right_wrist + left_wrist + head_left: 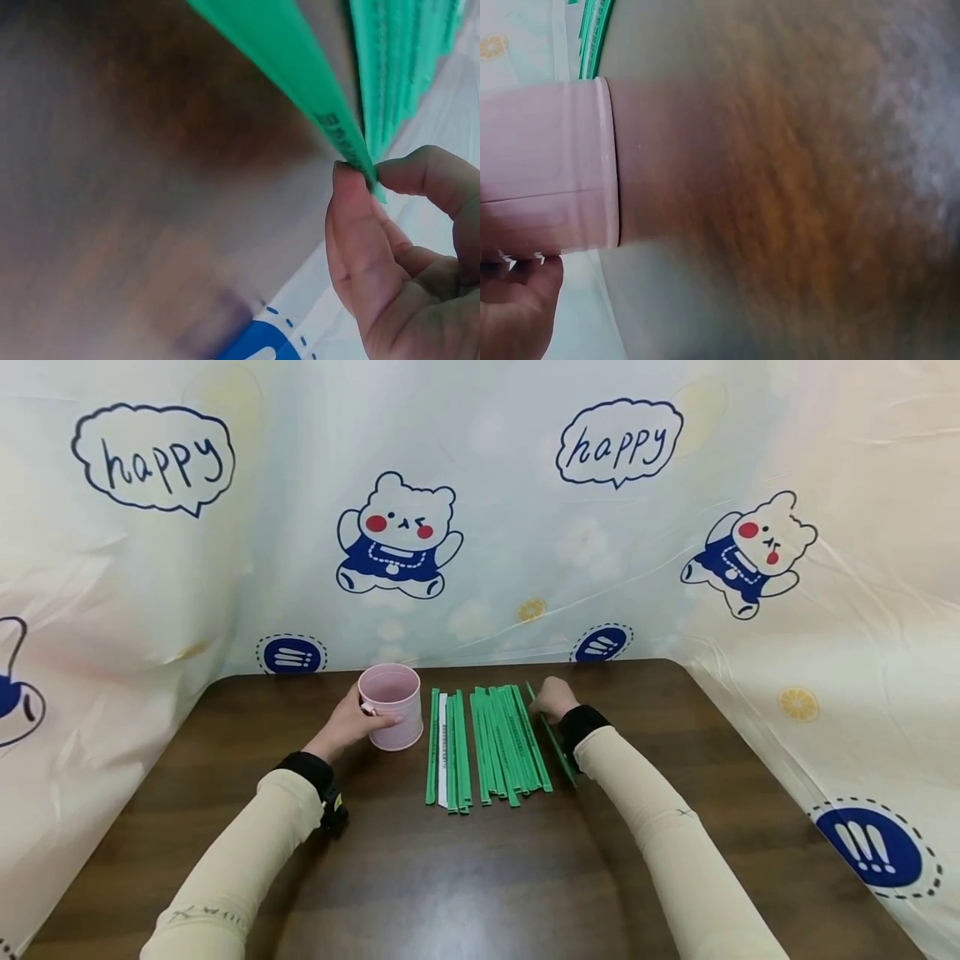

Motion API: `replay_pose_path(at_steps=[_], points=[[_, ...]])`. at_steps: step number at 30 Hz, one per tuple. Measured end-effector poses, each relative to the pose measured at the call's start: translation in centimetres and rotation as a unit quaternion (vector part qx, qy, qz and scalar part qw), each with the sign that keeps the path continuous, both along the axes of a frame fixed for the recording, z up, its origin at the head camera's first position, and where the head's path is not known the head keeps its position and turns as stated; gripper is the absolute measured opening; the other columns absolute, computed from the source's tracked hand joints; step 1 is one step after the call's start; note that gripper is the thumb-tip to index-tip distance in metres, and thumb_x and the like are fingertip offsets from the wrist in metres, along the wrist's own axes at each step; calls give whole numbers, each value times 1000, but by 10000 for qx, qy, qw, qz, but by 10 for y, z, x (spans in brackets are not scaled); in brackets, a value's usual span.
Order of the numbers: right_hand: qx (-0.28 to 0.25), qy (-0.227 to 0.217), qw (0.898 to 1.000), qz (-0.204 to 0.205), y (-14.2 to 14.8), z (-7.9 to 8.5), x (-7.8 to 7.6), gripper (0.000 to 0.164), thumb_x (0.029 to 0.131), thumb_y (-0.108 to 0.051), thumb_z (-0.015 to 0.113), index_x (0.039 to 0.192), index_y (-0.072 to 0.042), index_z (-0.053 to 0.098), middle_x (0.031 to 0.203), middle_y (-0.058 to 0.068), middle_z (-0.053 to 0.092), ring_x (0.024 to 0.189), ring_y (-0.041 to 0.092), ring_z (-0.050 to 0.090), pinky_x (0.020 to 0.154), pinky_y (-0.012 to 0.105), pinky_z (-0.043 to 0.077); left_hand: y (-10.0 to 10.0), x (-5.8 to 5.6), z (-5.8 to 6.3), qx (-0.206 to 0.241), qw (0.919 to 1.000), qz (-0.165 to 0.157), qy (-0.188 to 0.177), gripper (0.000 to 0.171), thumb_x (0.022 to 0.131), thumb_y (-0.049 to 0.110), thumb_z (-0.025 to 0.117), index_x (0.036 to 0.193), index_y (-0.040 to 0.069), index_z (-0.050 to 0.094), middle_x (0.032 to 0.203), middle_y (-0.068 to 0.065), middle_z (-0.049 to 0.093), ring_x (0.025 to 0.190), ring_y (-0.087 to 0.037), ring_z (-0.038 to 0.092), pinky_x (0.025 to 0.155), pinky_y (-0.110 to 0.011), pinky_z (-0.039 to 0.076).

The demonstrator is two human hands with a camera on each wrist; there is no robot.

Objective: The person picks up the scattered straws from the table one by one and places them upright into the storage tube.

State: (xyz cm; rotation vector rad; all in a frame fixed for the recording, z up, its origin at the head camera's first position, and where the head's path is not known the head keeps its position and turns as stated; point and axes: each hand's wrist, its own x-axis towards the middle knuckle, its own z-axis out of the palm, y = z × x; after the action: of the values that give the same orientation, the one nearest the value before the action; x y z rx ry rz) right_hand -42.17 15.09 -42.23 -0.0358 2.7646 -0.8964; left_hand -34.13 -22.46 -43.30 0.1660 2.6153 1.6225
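Note:
My left hand [345, 723] holds a pink cup [401, 720] by its left side, thumb across the front. The cup is upright at the back of the table, and its inside cannot be made out. In the left wrist view, fingertips [544, 281] touch the cup's wall. My right hand [555, 698] pinches the far end of a long, narrow green packet [292, 71] between thumb and fingers. That packet slants down toward the table, right of a row of similar green packets [504, 739]. Dark print shows near its pinched end.
Between the cup and the row lies a smaller group of green packets [461, 752], with one white packet [442, 752] among them. Everything stands on a dark wooden table [450, 885]. A printed curtain [495, 527] hangs right behind its back edge.

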Motion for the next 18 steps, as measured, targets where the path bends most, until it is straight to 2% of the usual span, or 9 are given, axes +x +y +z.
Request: replay_pose_path(at_steps=[2,6,8,9,11,14,16,18], points=[[-220,-39,9997,-13,6,2,-7,22,86,-3,70,67,-5,59,69,9,60,56,22,62,60,34,58,1,-1,-1,-2,10000,22,-24,101,88,26,81,162,9,15,160,-25,35,145,-45,36,121,-69,28],[-679,-115,9975,-172,11,17,-9,14,90,-6,67,76,-1,66,76,11,66,65,24,69,73,40,63,0,-3,-2,35,10000,54,-55,100,88,26,81,162,10,16,160,-25,36,145,-44,36,122,-68,27],[-1001,-66,9947,-239,11,27,-5,10,93,-5,65,88,3,67,87,12,66,74,25,67,80,44,62,-1,-4,-2,50,10000,55,-46,100,88,26,81,162,10,16,160,-25,36,145,-44,36,122,-68,28],[-1055,-64,9937,-368,8,33,-1,10,96,-5,63,98,4,66,95,13,64,81,25,66,84,44,61,-1,-5,-2,66,10000,60,-45,100,88,26,81,162,10,16,160,-24,36,145,-44,36,123,-68,28],[-1121,238,9929,-303,7,42,2,19,98,-3,59,112,8,65,107,17,63,83,22,62,79,36,59,-2,-6,-3,95,9999,55,-9,100,87,25,81,162,10,17,159,-24,37,145,-43,37,122,-67,28],[-1123,617,9915,-209,7,53,2,33,101,-3,52,130,10,60,123,25,64,94,33,67,81,34,57,-3,-7,-3,103,9999,45,23,100,87,25,82,162,9,17,159,-24,37,144,-43,37,122,-67,29],[-1167,823,9896,-147,9,58,-1,39,102,-3,49,137,9,56,130,29,63,105,38,68,88,37,59,-3,-7,-4,105,9999,41,28,100,87,25,82,162,10,17,159,-24,38,144,-43,38,122,-67,29],[-1384,891,9863,-120,11,63,-4,42,103,-4,46,143,8,52,135,30,60,121,43,63,100,47,56,-2,-8,-5,70,10000,44,8,100,87,26,82,162,9,17,159,-24,38,144,-43,38,122,-66,29]])
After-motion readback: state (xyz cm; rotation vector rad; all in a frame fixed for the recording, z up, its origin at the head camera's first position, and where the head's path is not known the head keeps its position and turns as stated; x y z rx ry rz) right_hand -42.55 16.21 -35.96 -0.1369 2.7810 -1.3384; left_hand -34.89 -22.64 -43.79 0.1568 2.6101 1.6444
